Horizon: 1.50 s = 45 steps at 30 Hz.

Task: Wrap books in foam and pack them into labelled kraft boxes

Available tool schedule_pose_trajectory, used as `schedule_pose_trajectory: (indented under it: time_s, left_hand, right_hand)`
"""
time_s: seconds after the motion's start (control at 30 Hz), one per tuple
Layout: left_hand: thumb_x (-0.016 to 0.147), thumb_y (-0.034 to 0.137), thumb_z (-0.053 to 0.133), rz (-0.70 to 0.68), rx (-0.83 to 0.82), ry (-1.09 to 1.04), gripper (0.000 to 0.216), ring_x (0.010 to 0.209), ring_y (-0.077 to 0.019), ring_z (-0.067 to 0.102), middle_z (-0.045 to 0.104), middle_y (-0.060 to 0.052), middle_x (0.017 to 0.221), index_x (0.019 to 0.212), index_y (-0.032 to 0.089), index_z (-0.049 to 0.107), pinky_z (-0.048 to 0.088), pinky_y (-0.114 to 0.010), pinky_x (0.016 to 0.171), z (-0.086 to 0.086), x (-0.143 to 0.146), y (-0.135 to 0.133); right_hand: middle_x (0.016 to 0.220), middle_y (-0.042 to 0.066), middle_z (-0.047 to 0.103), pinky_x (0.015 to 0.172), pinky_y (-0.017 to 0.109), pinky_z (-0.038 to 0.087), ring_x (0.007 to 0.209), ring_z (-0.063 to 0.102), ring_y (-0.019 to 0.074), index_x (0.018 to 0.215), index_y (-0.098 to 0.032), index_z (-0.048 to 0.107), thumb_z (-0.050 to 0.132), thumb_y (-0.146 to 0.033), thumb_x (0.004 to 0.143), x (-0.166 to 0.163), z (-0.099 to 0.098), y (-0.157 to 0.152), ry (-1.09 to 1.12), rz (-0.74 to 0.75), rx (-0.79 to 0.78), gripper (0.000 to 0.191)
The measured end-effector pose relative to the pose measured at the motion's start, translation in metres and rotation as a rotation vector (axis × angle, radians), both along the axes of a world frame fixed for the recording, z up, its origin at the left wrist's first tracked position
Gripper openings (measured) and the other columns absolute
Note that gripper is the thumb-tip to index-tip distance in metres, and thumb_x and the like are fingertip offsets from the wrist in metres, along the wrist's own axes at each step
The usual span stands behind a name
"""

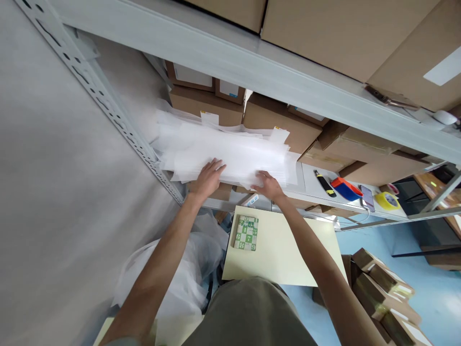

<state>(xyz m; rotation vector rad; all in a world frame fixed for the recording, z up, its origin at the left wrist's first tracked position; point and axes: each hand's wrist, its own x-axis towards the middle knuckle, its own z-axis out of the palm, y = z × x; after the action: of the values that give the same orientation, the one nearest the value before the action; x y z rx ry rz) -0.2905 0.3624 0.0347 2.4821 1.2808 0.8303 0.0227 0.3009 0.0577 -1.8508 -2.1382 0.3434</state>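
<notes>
A pile of thin translucent white plastic sheets or bags (230, 149) lies on a grey metal shelf (313, 180). My left hand (208, 177) rests flat on the pile's near left edge, fingers spread. My right hand (268, 185) presses on the near right edge of the pile, fingers stretched onto the sheets. Below my arms a pale yellow board (284, 250) carries a small green-and-white checked box (245, 233).
Brown cardboard boxes (273, 117) stand behind the pile and on the shelf above. To the right on the shelf lie a yellow-black cutter (325, 183), a red-blue tape dispenser (346, 189), a phone (368, 197) and yellow tape (387, 201). Crumpled white plastic (187, 269) sits lower left; boxes lie on the blue floor.
</notes>
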Motion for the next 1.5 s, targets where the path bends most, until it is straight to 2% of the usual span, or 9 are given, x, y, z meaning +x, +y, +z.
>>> schedule_pose_trajectory:
  time_s: [0.13, 0.23, 0.3, 0.43, 0.63, 0.8, 1.0, 1.23, 1.5]
  left_hand:
    - [0.100, 0.027, 0.058, -0.027, 0.010, 0.022, 0.032, 0.140, -0.0351, 0.069, 0.078, -0.013, 0.140, 0.113, 0.023, 0.086, 0.051, -0.057, 0.127, 0.013, -0.008, 0.012]
    - [0.104, 0.029, 0.052, -0.042, 0.065, -0.008, 0.036, 0.130, -0.0326, 0.074, 0.081, -0.010, 0.135, 0.111, 0.024, 0.088, 0.057, -0.055, 0.121, 0.030, -0.003, 0.010]
    - [0.106, 0.027, 0.050, -0.041, 0.114, -0.078, 0.038, 0.128, -0.0302, 0.075, 0.081, -0.008, 0.136, 0.114, 0.025, 0.087, 0.059, -0.053, 0.119, 0.043, 0.003, 0.002]
    - [0.109, 0.024, 0.049, -0.036, 0.211, -0.224, 0.038, 0.134, -0.0279, 0.072, 0.079, -0.007, 0.139, 0.120, 0.027, 0.085, 0.059, -0.051, 0.120, 0.065, 0.017, -0.027]
    - [0.111, 0.025, 0.056, -0.078, 0.206, -0.303, 0.031, 0.143, -0.0277, 0.068, 0.078, -0.004, 0.140, 0.122, 0.034, 0.083, 0.058, -0.057, 0.123, 0.068, 0.040, -0.090]
    - [0.109, 0.022, 0.058, -0.112, 0.162, -0.272, 0.027, 0.145, -0.0277, 0.066, 0.079, -0.003, 0.137, 0.115, 0.033, 0.082, 0.055, -0.059, 0.125, 0.041, 0.067, -0.143]
    - [0.106, 0.017, 0.059, -0.151, -0.013, -0.146, 0.026, 0.152, -0.0283, 0.060, 0.076, -0.004, 0.145, 0.110, 0.031, 0.081, 0.048, -0.060, 0.132, -0.005, 0.117, -0.210]
    - [0.107, 0.018, 0.053, -0.160, -0.219, 0.043, 0.033, 0.155, -0.0291, 0.057, 0.071, -0.007, 0.154, 0.117, 0.029, 0.082, 0.050, -0.055, 0.130, -0.075, 0.196, -0.283]
    - [0.101, 0.015, 0.054, -0.146, -0.500, 0.246, 0.043, 0.154, -0.0316, 0.058, 0.069, -0.009, 0.156, 0.127, 0.029, 0.086, 0.049, -0.055, 0.130, -0.157, 0.280, -0.319]
  right_hand:
    - [0.171, 0.016, 0.053, 0.129, 0.049, 0.048, 0.149, 0.060, 0.0373, 0.150, -0.019, 0.068, 0.089, -0.056, 0.091, -0.007, 0.007, -0.003, 0.002, -0.016, -0.055, 0.073]
    - [0.175, 0.018, 0.048, 0.132, 0.053, 0.042, 0.159, 0.050, 0.0386, 0.160, -0.018, 0.060, 0.085, -0.058, 0.093, -0.013, 0.009, -0.005, -0.010, -0.024, -0.032, 0.081]
    - [0.176, 0.017, 0.047, 0.133, 0.055, 0.041, 0.163, 0.044, 0.0371, 0.163, -0.019, 0.057, 0.076, -0.053, 0.101, -0.015, 0.010, -0.007, -0.015, -0.043, 0.040, 0.073]
    - [0.173, 0.012, 0.053, 0.133, 0.053, 0.042, 0.163, 0.046, 0.0316, 0.160, -0.021, 0.062, 0.056, -0.026, 0.108, -0.001, 0.020, -0.017, -0.014, -0.115, 0.182, 0.052]
    - [0.170, 0.006, 0.057, 0.133, 0.055, 0.042, 0.163, 0.048, 0.0309, 0.158, -0.023, 0.065, 0.050, -0.005, 0.094, 0.049, 0.033, -0.078, -0.038, -0.151, 0.291, 0.069]
    - [0.174, 0.005, 0.053, 0.131, 0.055, 0.044, 0.166, 0.043, 0.0307, 0.164, -0.027, 0.059, 0.049, -0.002, 0.089, 0.078, 0.011, -0.171, -0.078, -0.199, 0.309, 0.079]
    - [0.174, 0.008, 0.052, 0.129, 0.059, 0.046, 0.168, 0.039, 0.0302, 0.168, -0.030, 0.054, 0.042, -0.007, 0.102, 0.112, -0.046, -0.267, -0.040, -0.336, 0.292, 0.071]
    - [0.173, 0.012, 0.053, 0.129, 0.059, 0.046, 0.167, 0.042, 0.0296, 0.163, -0.028, 0.059, 0.040, -0.016, 0.111, 0.191, -0.120, -0.326, 0.020, -0.374, 0.132, 0.057]
    - [0.176, 0.015, 0.048, 0.132, 0.060, 0.040, 0.169, 0.037, 0.0302, 0.159, -0.022, 0.063, 0.039, -0.015, 0.110, 0.284, -0.200, -0.378, 0.071, -0.366, -0.111, 0.055]
